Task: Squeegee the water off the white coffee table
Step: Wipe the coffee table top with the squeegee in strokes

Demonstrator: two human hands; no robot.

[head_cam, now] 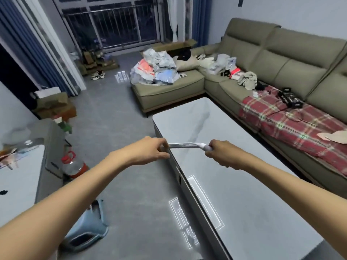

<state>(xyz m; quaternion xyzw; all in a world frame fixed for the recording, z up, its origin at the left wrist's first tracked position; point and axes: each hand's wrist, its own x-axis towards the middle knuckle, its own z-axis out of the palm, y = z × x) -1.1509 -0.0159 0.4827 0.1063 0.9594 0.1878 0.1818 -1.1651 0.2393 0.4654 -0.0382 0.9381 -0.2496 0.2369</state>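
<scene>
The white coffee table (pixel 234 184) stretches from the lower right toward the sofa, its glossy top mirroring a ceiling light. A white squeegee (pixel 185 145) hovers over the table's left edge, held between both hands. My right hand (pixel 224 154) is closed around its handle end. My left hand (pixel 150 151) pinches the other end of the blade, just past the table's edge. I cannot make out water on the tabletop.
A green L-shaped sofa (pixel 281 59) wraps the far and right sides, with clothes, bags and a red plaid blanket (pixel 293 121) on it. To the left stand a white cabinet (pixel 20 175), a water jug (pixel 74 166) and a blue stool (pixel 90 228) on the grey floor.
</scene>
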